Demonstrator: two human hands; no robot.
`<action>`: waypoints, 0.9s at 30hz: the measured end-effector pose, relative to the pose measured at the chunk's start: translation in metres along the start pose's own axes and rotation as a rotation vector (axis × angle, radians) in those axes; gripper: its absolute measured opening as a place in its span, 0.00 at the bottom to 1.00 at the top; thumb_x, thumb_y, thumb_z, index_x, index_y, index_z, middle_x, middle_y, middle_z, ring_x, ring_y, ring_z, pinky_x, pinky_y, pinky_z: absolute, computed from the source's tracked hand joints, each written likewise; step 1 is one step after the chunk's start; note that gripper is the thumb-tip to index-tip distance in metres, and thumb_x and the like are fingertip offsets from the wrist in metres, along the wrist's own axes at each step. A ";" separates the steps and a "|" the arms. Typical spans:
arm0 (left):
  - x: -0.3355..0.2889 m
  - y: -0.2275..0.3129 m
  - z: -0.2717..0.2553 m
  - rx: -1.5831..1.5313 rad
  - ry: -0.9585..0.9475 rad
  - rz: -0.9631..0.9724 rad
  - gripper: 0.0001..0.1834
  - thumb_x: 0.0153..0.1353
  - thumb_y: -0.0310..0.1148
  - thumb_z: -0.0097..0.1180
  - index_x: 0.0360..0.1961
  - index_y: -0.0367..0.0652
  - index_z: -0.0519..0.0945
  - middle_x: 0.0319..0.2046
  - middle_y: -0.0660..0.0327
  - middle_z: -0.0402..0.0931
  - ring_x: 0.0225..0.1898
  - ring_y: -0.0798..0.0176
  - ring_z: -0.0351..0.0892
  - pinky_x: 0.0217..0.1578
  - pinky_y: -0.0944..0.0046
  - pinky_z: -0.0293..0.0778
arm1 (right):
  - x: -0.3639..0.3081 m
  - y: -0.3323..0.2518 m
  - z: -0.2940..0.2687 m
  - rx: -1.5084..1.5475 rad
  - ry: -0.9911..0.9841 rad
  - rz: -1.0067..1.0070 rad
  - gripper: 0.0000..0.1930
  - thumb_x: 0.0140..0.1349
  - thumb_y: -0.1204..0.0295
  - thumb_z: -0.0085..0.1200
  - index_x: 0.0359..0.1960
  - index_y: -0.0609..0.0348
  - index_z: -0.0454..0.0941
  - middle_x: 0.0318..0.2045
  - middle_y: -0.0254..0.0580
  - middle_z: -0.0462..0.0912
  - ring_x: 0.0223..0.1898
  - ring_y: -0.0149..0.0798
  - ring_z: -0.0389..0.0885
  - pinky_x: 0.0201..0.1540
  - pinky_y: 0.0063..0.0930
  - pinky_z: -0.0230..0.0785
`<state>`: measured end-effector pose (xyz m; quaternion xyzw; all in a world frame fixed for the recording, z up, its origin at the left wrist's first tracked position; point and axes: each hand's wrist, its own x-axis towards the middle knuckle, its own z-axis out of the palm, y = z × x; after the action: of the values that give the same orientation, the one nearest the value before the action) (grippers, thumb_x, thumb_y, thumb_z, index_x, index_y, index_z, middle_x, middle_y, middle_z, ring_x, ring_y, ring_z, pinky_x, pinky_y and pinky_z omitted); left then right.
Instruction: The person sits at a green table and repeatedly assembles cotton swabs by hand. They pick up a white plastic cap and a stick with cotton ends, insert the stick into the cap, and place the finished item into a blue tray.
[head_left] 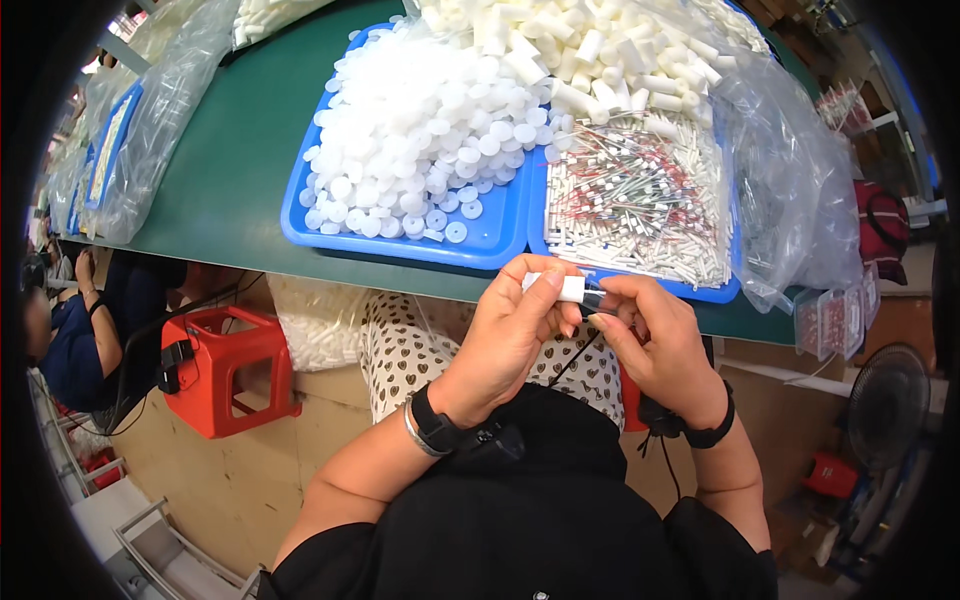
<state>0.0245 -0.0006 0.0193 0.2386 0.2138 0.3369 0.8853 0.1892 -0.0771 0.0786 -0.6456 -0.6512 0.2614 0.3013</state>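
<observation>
Black shirt (520,520) of the seated wearer fills the lower foreground, the two forearms rising past it on either side. Both elbows are bent and the forearms converge, bringing the hands together above the lap, just before the near edge of the green table (215,200). Left hand (515,315): the wrist bears a black band and a silver bracelet; the fingers are curled, and thumb and forefinger are closed in a pinch on a white cylinder (571,289), held roughly level with its exposed end toward the right. Right hand (655,330): the fingers are bent and turned inward, thumb and forefinger narrowly spaced about a small dark piece (596,300) beside the cylinder's right end; whether they grip it cannot be told. Beyond the hands stand two blue trays, the left tray (490,245) heaped with translucent discs (420,140), the right tray (715,293) with thin white rods (680,250).
</observation>
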 end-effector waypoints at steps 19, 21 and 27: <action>-0.009 -0.016 0.000 0.189 -0.224 0.075 0.25 0.68 0.27 0.49 0.65 0.39 0.64 0.69 0.53 0.58 0.68 0.56 0.61 0.66 0.56 0.60 | 0.000 0.015 0.044 0.149 0.080 -0.231 0.13 0.60 0.82 0.54 0.46 0.65 0.71 0.38 0.52 0.79 0.37 0.55 0.81 0.36 0.41 0.74; -0.006 -0.010 0.004 0.006 -0.149 -0.058 0.24 0.71 0.32 0.45 0.66 0.38 0.63 0.69 0.53 0.57 0.68 0.56 0.60 0.66 0.56 0.59 | 0.006 0.012 0.049 0.088 0.125 -0.221 0.14 0.59 0.80 0.56 0.46 0.65 0.71 0.40 0.53 0.78 0.37 0.55 0.81 0.36 0.41 0.74; -0.006 -0.006 -0.003 -0.139 -0.169 -0.133 0.30 0.75 0.45 0.29 0.71 0.38 0.56 0.71 0.54 0.53 0.68 0.60 0.59 0.68 0.58 0.56 | 0.013 0.016 0.041 -0.156 0.183 -0.342 0.15 0.57 0.76 0.60 0.45 0.63 0.73 0.39 0.51 0.78 0.35 0.52 0.80 0.33 0.38 0.74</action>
<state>0.0219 -0.0078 0.0148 0.1896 0.1300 0.2700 0.9350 0.1707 -0.0620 0.0399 -0.5680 -0.7395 0.0954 0.3484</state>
